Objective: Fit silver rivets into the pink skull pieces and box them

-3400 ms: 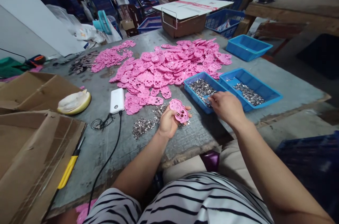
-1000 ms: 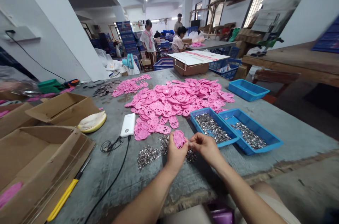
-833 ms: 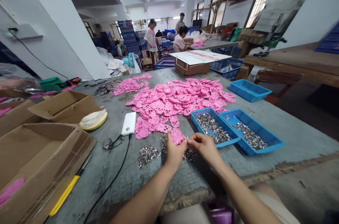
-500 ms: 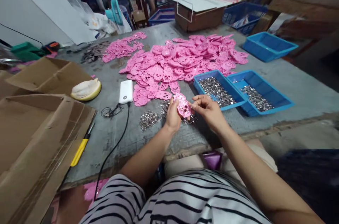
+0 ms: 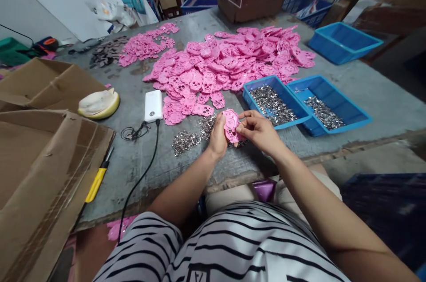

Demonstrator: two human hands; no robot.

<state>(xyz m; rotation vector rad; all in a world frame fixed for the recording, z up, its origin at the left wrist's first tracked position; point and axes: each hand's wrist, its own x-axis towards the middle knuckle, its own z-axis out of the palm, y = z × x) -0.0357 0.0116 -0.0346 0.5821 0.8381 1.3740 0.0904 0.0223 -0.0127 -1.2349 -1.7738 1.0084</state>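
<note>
My left hand [image 5: 218, 137] is closed around the edge of a pink plastic shell piece [image 5: 230, 123], its hollow inside turned up. My right hand [image 5: 258, 131] pinches at the piece's right side; whatever lies between those fingertips is too small to make out. Beneath and beside the hands are heaps of small shiny metal parts [image 5: 186, 142] on the table. Just beyond lies a large pile of similar pink pieces [image 5: 226, 62]. A blue tray [image 5: 278, 124] with more metal parts stands right by my right hand.
A second blue tray [image 5: 356, 118] overlaps the first, and another blue tray [image 5: 346, 57] stands farther back. At left are cardboard boxes [image 5: 49, 171], a yellow-handled tool [image 5: 96, 184], a fruit rind [image 5: 100, 106] and a white power bank [image 5: 153, 105] with a black cable.
My right hand has moved in from beside the pink piece, and its fingertips are now on it. The left hand keeps its hold. The camera view has tilted down slightly.
</note>
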